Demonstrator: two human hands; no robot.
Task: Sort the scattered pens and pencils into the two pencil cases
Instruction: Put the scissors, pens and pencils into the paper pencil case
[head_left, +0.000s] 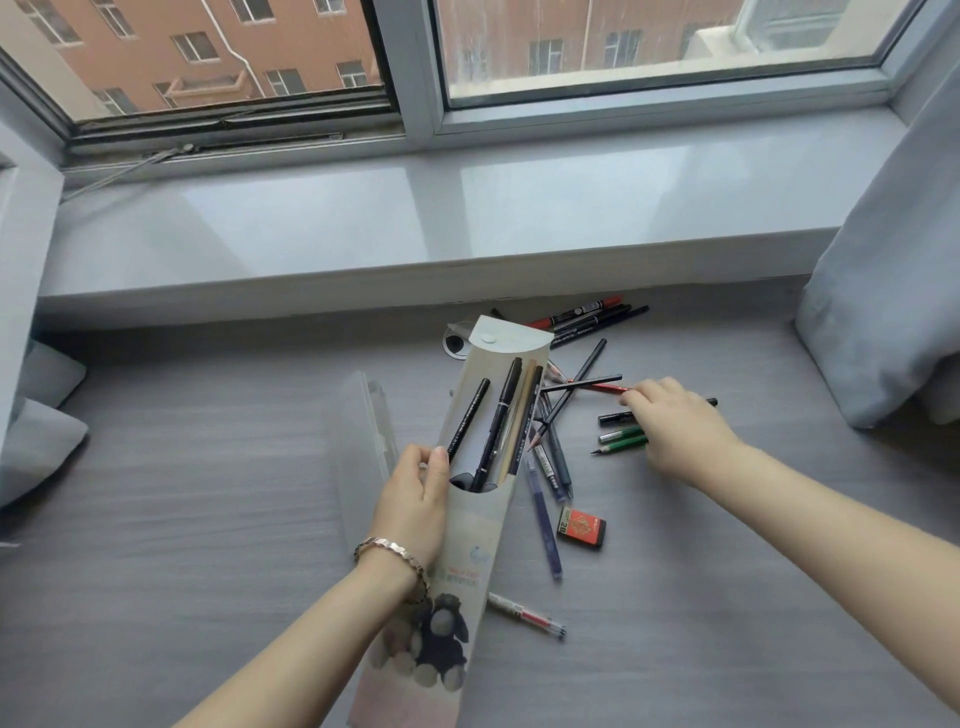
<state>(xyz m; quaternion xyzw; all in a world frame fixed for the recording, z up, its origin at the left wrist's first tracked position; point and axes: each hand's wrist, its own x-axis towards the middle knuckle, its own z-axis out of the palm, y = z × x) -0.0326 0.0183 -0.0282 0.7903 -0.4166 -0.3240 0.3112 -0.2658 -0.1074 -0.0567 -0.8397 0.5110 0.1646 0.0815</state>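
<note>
A few pens (497, 415) are already stowed in the printed pencil case (480, 540) gripped by the left hand (415, 499), while most pens and pencils (563, 400) are left scattered on the desk (208, 519), where the right hand (675, 431) is lowered, its hold not discernible.

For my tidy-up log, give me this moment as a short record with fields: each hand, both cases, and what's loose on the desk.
left hand: grips the printed pencil case, flap open
inside it: several dark pens
clear case: on the desk, left of the printed one; contents not discernible
right hand: over the loose pile, fingertips at the red pencil; grip unclear
loose on desk: green pencils, blue pen, markers, eraser
</note>
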